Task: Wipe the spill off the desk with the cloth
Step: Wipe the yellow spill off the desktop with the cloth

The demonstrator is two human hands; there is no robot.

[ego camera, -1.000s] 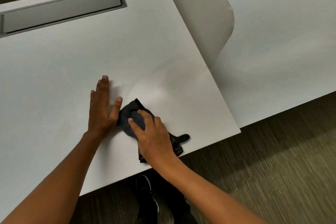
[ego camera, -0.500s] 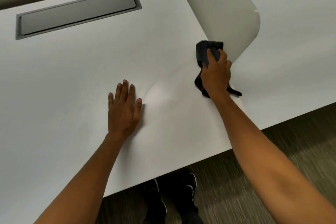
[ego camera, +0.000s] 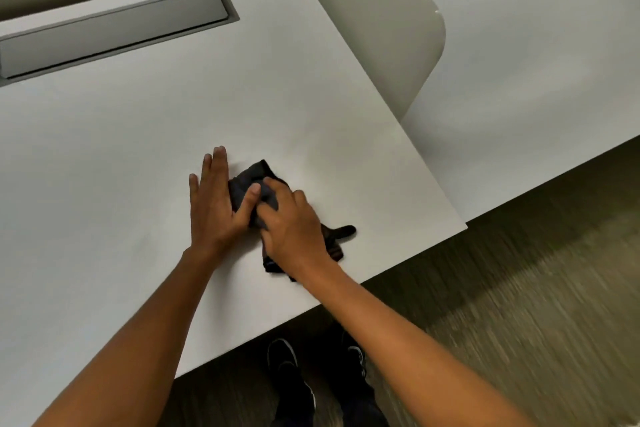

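Note:
A dark grey cloth [ego camera: 250, 180] lies bunched on the white desk [ego camera: 138, 135], close to its front edge. My right hand [ego camera: 294, 229] presses down on the cloth and grips it, with a corner of cloth sticking out to the right of the wrist. My left hand [ego camera: 213, 204] rests flat on the desk just left of the cloth, fingers spread, its thumb lying over the cloth's edge. I cannot make out any spill on the white surface.
A grey cable-tray lid [ego camera: 110, 33] is set into the desk at the back left. An upright white divider panel [ego camera: 374, 24] separates this desk from a second white desk [ego camera: 519, 80] on the right. Carpet floor [ego camera: 519, 288] and my dark shoes [ego camera: 287, 367] show below.
My right hand swept the cloth from beside the divider panel back toward the front edge, up against my left hand. My left hand stayed flat on the desk.

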